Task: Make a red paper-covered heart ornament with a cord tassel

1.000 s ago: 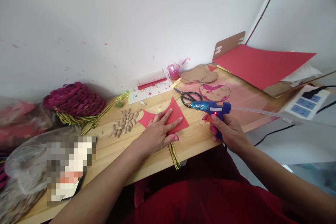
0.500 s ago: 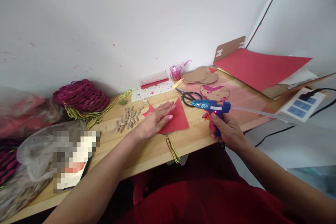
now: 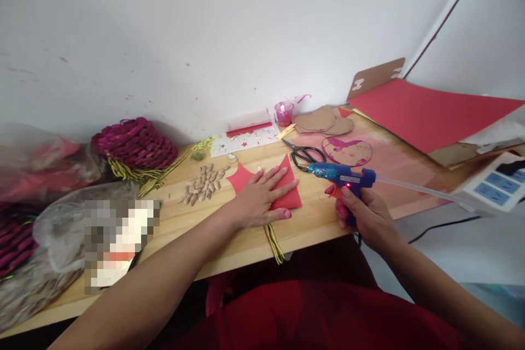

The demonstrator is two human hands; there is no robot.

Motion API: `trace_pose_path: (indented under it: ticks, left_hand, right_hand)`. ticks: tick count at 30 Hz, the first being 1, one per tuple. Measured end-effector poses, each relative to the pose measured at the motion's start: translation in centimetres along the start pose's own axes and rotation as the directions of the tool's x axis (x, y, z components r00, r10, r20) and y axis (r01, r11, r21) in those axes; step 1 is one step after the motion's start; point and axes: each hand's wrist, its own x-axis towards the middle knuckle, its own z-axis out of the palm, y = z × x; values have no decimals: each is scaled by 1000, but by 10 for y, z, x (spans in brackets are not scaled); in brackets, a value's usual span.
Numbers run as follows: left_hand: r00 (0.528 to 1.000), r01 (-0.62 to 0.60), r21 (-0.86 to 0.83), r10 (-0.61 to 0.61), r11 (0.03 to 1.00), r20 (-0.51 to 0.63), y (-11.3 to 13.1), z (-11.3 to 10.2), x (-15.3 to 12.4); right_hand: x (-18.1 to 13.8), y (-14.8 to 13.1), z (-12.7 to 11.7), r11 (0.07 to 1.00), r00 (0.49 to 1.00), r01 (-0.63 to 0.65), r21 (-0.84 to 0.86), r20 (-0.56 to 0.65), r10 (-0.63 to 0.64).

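My left hand (image 3: pixel 262 197) lies flat with fingers spread on a piece of red paper (image 3: pixel 293 199), covering much of it. From under the hand and paper, yellow-green and dark cords (image 3: pixel 274 244) trail toward the table's front edge. In my right hand (image 3: pixel 369 216) is a blue glue gun (image 3: pixel 340 173), its red light lit and a clear glue stick (image 3: pixel 418 186) sticking out of its back. The nozzle points left, close to black-handled scissors (image 3: pixel 308 157) and apart from the paper. Left of my left hand lies a group of peanuts (image 3: pixel 205 185).
Cardboard shapes (image 3: pixel 315 120) and a heart-shaped piece with pink paint (image 3: pixel 346 151) lie behind the glue gun. A pink cup (image 3: pixel 284 114) stands by the wall. Red sheets (image 3: pixel 435 115) and a power strip (image 3: pixel 498 180) are at right. Purple braided bundles (image 3: pixel 135 145) and plastic bags (image 3: pixel 69 235) occupy the left.
My left hand has turned and spread its fingers wider over the red paper. The glue gun stays in my right hand. The whole view has shifted slightly.
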Motion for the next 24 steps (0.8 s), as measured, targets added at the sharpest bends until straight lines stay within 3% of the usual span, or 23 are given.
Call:
trace_pose_path:
  ticks: [6,8,10,11,13,15,17,19,24]
  left_hand:
    - [1000,-9,-83,9,996,-10,2,0,-1]
    - [999,-27,-199,21,980,-29,-1,-3,-5]
    - [991,-9,-394,-43,919,-123,-4,-7,-10]
    - [974,11,-492,-121,871,-192,-5,-8,-11]
    - [893,38,-616,-303,787,-332,-6,-9,-12]
    - [820,33,-607,-369,794,-438,-4,-5,-7]
    - [843,-2,-490,-263,872,-470,1,0,6]
    - [899,-36,-337,-117,941,-422,6,6,23]
    - [959,94,-163,-134,982,-250,9,8,58]
  right_hand:
    - [1,0,1,1000,1000,6,9,-2,-6]
    - [1,0,1,1000,1000,13,14,-9,-13]
    - [0,-1,2,1000,1000,17,23,-8,-17]
    - [0,-1,2,999,1000,19,29,-2,-19]
    - [0,-1,1,999,1000,23,40,10,-24]
    - [0,-1,1,999,999,30,44,17,-31]
    - [1,1,-1,999,999,32,41,16,-33]
    - [1,2,-2,999,1000,27,38,13,-28]
    - [0,1,-5,998,1000,1,60,4,-1]
